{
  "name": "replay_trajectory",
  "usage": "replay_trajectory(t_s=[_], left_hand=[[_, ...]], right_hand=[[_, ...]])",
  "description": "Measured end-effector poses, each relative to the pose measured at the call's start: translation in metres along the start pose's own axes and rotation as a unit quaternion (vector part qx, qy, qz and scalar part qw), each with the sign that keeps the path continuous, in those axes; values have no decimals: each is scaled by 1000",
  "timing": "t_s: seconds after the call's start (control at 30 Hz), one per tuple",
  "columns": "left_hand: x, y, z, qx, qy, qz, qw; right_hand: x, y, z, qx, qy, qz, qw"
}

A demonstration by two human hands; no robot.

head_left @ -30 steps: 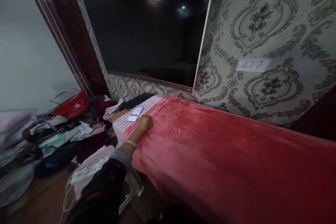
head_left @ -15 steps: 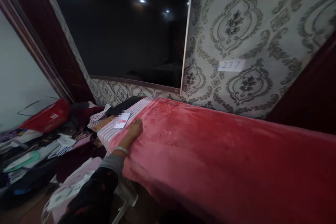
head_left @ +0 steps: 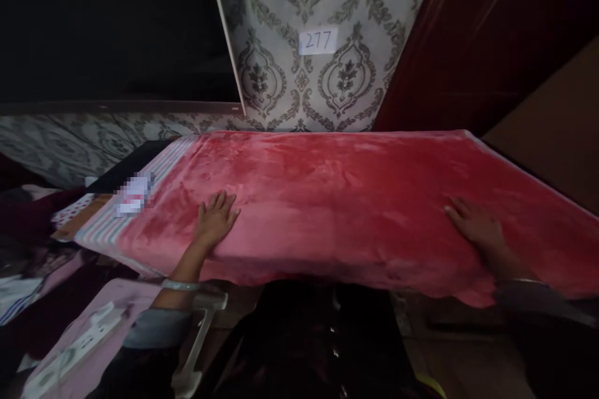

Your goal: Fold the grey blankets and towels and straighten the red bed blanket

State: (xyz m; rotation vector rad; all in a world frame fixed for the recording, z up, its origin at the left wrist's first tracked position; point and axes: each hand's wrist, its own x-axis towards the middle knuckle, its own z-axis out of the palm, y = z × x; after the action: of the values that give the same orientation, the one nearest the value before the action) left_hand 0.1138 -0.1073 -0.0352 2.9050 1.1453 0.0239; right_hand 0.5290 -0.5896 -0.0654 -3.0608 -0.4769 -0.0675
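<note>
A red and pink plush blanket [head_left: 327, 193] lies spread over a long table-like surface and hangs a little over its front edge. My left hand [head_left: 215, 222] rests on the blanket's left part, fingers apart, holding nothing. On the right part my right hand [head_left: 477, 224] lies flat on the plush, its fingers also stretched out. To the left of the blanket shows a striped cloth [head_left: 100, 227], with a partly blurred white and pink item [head_left: 135, 195] lying on it.
A large dark TV [head_left: 116, 31] hangs on the patterned wall behind, beside a paper label [head_left: 318, 41] reading 277. A white power strip [head_left: 77, 349] sits on a pink surface at lower left, with heaped clothes [head_left: 23, 290] nearby. A dark red panel [head_left: 449, 43] stands at right.
My view has swung to the right. My left hand has moved rightward off the striped edge onto the plush, and my right hand has come into view on the blanket.
</note>
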Motion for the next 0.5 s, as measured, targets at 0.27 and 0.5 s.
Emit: replay_trajectory(t_s=[0.27,0.5], left_hand=[[0,1,1,7,17,-8,1000],[2,0,-1,17,31,-1,999]], right_hand=[[-40,-88,-19,48,-9,-87,995],[-75,-139,5,28,-3,-205,978]])
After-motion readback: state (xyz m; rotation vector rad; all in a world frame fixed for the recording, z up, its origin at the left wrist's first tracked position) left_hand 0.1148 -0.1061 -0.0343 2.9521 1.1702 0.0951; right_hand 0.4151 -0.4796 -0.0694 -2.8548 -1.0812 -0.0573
